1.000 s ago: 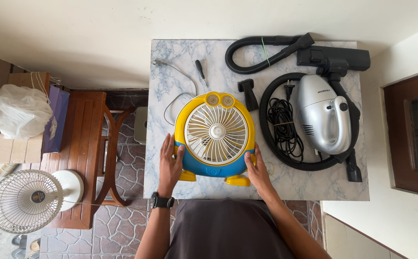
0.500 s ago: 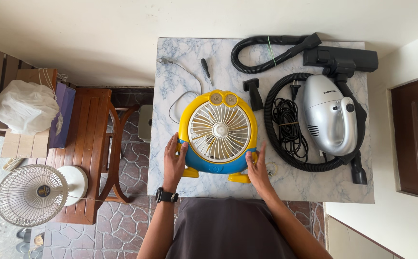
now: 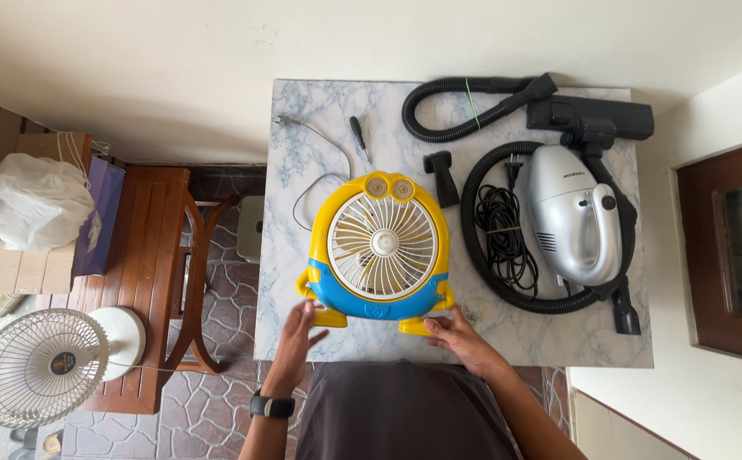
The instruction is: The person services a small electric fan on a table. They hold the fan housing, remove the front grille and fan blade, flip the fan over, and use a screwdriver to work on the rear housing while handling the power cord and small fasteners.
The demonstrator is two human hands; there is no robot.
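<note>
Two bare hands are resting at the near edge of a marble-topped table (image 3: pixel 558 336), just below a yellow and blue desk fan (image 3: pixel 379 251) that is lying flat on its back with its white grille facing up. The left hand (image 3: pixel 296 345), with a black wristwatch (image 3: pixel 270 405) on its wrist, is lying open with fingers spread, the fingertips touching or almost touching the fan's left yellow foot; I cannot tell which. The right hand (image 3: pixel 463 339) is also open, fingers loosely extended, its tips reaching to the fan's right yellow foot. Neither hand is gripping anything.

Trailing away from the fan's top left, a grey power cord (image 3: pixel 324 149) is curling across the table toward the far edge. Just beside it a screwdriver (image 3: pixel 359 138) with a black handle is lying on the marble. To the fan's right, a small black nozzle (image 3: pixel 444 177) is sitting near a silver handheld vacuum cleaner (image 3: pixel 577 213), which is ringed by its black hose (image 3: pixel 483 281) and a bundled black cable (image 3: pixel 505 237). A black floor-brush head (image 3: pixel 597 115) is lying at the far right corner.

Left of the table, a wooden bench (image 3: pixel 145 281) is standing on the tiled floor, and a white pedestal fan (image 3: pixel 43 366) is lying over its near end. A white plastic bag (image 3: pixel 31 203) is sitting further back.
</note>
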